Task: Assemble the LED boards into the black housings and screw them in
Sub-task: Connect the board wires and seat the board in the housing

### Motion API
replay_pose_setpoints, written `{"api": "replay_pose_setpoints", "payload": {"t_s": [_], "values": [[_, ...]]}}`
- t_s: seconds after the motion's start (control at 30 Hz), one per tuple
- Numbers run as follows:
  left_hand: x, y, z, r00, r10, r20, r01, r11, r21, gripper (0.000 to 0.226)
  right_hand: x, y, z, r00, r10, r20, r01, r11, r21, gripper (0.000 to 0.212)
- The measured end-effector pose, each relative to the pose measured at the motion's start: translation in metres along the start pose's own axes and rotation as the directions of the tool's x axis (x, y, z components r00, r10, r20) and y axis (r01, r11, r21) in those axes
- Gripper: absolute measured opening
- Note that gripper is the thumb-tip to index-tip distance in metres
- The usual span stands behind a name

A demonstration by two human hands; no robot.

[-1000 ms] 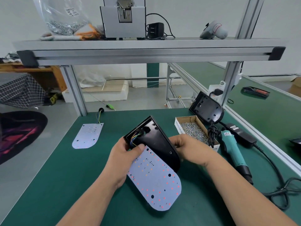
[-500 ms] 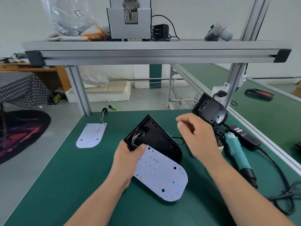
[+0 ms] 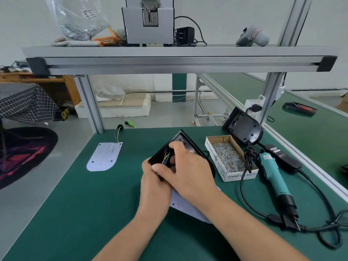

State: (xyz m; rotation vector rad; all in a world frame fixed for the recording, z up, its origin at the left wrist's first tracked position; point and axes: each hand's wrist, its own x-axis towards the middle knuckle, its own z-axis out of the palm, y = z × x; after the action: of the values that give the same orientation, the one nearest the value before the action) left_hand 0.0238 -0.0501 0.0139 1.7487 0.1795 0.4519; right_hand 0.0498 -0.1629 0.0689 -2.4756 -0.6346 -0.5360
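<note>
On green mat point(image 3: 94, 213), box point(image 3: 241, 175) of screws point(image 3: 227, 155), left hand point(image 3: 153, 193) and right hand point(image 3: 190, 172) gripping black housing point(image 3: 179, 138)

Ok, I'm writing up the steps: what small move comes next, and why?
Probably tuck the coloured wires down into the black housing with the right hand: its fingers are at them, the left hand grips the housing, and the LED board lies outside it.

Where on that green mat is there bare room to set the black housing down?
Two patches: between the spare LED board and the left hand gripping the black housing, and the near-left corner, nearer than that board. The right side is crowded: screw box, second housing, screwdriver and its cable.
</note>
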Motion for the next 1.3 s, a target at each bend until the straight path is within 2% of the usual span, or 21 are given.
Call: {"api": "replay_pose_setpoints", "payload": {"t_s": [0.13, 0.27, 0.4, 0.57, 0.73, 0.93, 1.1, 1.2, 1.3], "values": [[-0.001, 0.005, -0.003, 0.998, -0.012, 0.060, 0.017, 0.996, -0.082, 0.037, 0.001, 0.006, 0.004, 0.993, 0.116, -0.027, -0.111, 0.984, 0.140, 0.046], [-0.006, 0.007, -0.005, 0.983, 0.027, 0.180, 0.015, 0.974, -0.228, 0.054, 0.001, 0.014, 0.006, 0.964, 0.259, -0.062, -0.205, 0.870, 0.449, 0.033], [-0.006, 0.010, -0.006, 0.987, 0.036, 0.155, 0.018, 0.942, -0.335, 0.037, 0.003, 0.023, 0.005, 0.956, 0.291, 0.026, -0.240, 0.730, 0.640, 0.038], [-0.003, 0.008, -0.005, 0.991, 0.042, 0.126, -0.001, 0.950, -0.311, 0.028, 0.006, 0.028, 0.011, 0.969, 0.245, 0.034, -0.208, 0.732, 0.649, 0.022], [-0.001, 0.004, -0.006, 0.992, 0.038, 0.119, -0.002, 0.957, -0.291, 0.025, 0.004, 0.030, 0.015, 0.968, 0.247, -0.042, -0.166, 0.757, 0.632, 0.015], [-0.001, 0.002, -0.004, 0.994, 0.057, 0.097, -0.033, 0.971, -0.236, 0.032, 0.009, 0.033, 0.009, 0.982, 0.187, -0.027, -0.145, 0.837, 0.528, 0.034], [-0.001, 0.002, -0.003, 0.991, 0.076, 0.107, -0.051, 0.974, -0.221, 0.028, 0.012, 0.034, 0.010, 0.957, 0.290, -0.017, -0.223, 0.771, 0.596, 0.011], [-0.003, 0.002, -0.003, 0.988, 0.112, 0.107, -0.092, 0.980, -0.177, 0.028, 0.012, 0.030, 0.009, 0.964, 0.265, -0.035, -0.186, 0.758, 0.626, 0.011], [-0.003, 0.002, -0.002, 0.986, 0.138, 0.095, -0.124, 0.983, -0.137, 0.034, 0.015, 0.027, 0.006, 0.968, 0.247, -0.040, -0.177, 0.789, 0.588, 0.013]]}}
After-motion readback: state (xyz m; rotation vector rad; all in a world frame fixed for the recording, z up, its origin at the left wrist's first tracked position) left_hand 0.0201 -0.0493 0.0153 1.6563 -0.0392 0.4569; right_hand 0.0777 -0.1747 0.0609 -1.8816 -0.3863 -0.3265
